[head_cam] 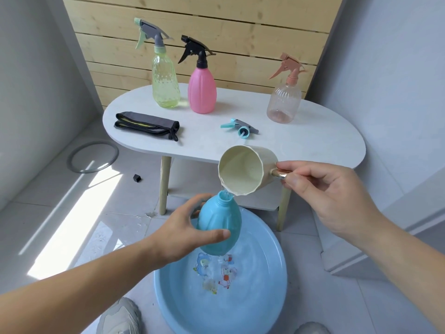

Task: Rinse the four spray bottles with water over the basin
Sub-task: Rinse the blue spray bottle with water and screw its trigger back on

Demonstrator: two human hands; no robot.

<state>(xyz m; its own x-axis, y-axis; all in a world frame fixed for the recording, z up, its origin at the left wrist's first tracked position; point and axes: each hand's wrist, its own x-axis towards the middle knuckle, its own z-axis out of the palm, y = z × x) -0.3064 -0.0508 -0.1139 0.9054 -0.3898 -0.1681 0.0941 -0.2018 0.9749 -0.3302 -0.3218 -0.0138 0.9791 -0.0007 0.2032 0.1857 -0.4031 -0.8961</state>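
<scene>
Left hand (pixel 190 227) wrapped around the body of the light blue opaque plastic spray bottle (pixel 220 225); its cap is off and it leans slightly right, held above the round pale blue plastic basin (pixel 178 309) on the floor. The basin has water in it and a cartoon print on the bottom. Right hand (pixel 320 196) pinches the copper-coloured handle of a cream plastic cup (pixel 243 169), tipped steeply with its lip just above the bottle's open neck. On the white oval tabletop (pixel 313 141): a translucent yellow-green spray bottle (pixel 166 78) and a pink opaque spray bottle (pixel 201 90) side by side at the back left, and a clear pinkish ribbed spray bottle (pixel 284 100) well apart on the right, all upright with triggers on. The teal-and-grey trigger head (pixel 240 127) lies loose mid-table, a folded dark grey cloth (pixel 147 125) on the left.
</scene>
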